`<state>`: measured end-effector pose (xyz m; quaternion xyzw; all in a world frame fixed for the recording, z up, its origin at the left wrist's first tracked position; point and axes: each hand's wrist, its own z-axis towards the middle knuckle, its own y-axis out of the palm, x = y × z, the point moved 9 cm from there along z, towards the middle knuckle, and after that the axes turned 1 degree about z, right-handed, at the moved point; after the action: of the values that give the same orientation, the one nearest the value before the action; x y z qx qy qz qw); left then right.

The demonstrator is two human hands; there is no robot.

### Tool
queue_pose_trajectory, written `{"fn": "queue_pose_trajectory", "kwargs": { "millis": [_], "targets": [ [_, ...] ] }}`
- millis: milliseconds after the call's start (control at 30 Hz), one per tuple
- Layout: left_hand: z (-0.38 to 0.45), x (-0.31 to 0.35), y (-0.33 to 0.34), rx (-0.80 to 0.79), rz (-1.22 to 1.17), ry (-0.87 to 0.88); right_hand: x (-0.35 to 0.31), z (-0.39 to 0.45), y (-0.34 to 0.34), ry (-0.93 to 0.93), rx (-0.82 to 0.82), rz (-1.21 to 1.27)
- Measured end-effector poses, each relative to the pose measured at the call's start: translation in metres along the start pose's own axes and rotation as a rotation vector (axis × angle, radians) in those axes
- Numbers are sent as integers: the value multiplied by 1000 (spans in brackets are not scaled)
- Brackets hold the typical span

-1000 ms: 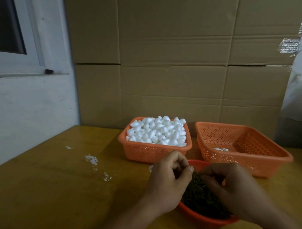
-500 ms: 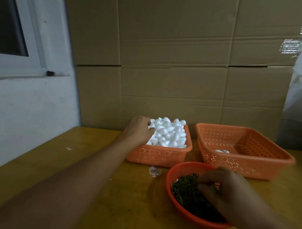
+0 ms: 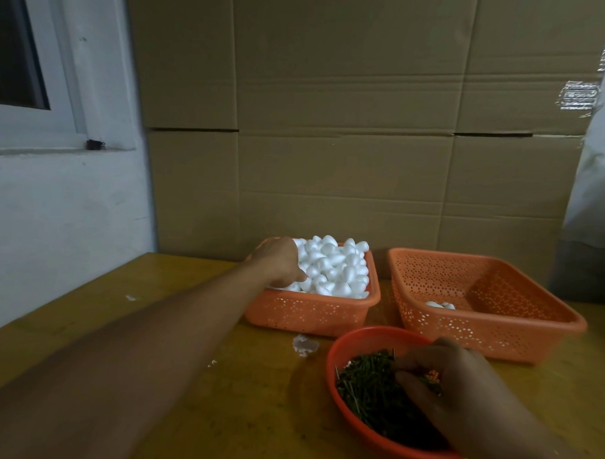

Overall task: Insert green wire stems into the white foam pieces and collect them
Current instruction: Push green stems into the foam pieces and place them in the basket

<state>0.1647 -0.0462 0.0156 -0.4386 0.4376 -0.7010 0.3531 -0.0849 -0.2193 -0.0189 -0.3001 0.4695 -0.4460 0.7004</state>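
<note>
- Left hand [image 3: 281,263] reaching far over the near-left corner of the full orange basket [image 3: 312,313], fingers [image 3: 297,275] curled down into the white foam pieces [image 3: 337,268], apparently pinching one; exact contact hidden under the knuckles.
- Right hand [image 3: 460,396] low over the round red bowl [image 3: 355,341], fingers bent and drawn together into the green wire stems [image 3: 371,391]; whether a stem is actually pinched, cannot tell.
- Step in hand, by judgement: picking one foam piece and one stem at once, ready to join them.
- To do it well: take only a single piece off the top of the heap, lightly, since foam dents and neighbours roll off the mound easily.
- Tease one stem free of the tangle instead of a clump; lift by its end so the other end stays clear for pushing in.
- Bring both together over the table [image 3: 147,327], line the wire up with the middle of the foam and press straight, not slanted, to avoid breaking out of the side.
- Drop the finished piece into the second orange basket [image 3: 490,321] on the right.
- Counts: two orange baskets, one red bowl, two hands.
- Foam pieces in the left basket: heaped, too many to count.
- In the right basket: two or three white pieces [image 3: 440,305] visible just behind the near wall; more may be hidden.
- Stems: a dense pile, uncountable.
- White crumbs [image 3: 304,344] on the table: one larger scrap by the bowl, a few specks further left.
</note>
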Motion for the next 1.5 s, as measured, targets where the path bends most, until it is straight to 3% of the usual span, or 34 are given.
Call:
{"fn": "queue_pose_trajectory", "kwargs": {
  "millis": [233, 567, 833, 1033, 1233, 1500],
  "targets": [
    [-19, 6, -12, 179, -246, 40, 0, -1, 1, 16, -15, 5],
    [-101, 56, -19, 254, -857, 331, -1, -2, 0, 24, -3, 3],
    [-151, 88, 13, 69, -926, 505, -3, -2, 1, 42, -9, 18],
    [-164, 91, 33, -72, -915, 505, -5, -1, 7, 16, -75, -1],
    [-168, 95, 40, -69, -899, 499, -15, 2, 32, -63, -294, -121],
    [-168, 94, 38, -36, -912, 472, -8, 7, 40, 49, -375, -204]
  ]
}}
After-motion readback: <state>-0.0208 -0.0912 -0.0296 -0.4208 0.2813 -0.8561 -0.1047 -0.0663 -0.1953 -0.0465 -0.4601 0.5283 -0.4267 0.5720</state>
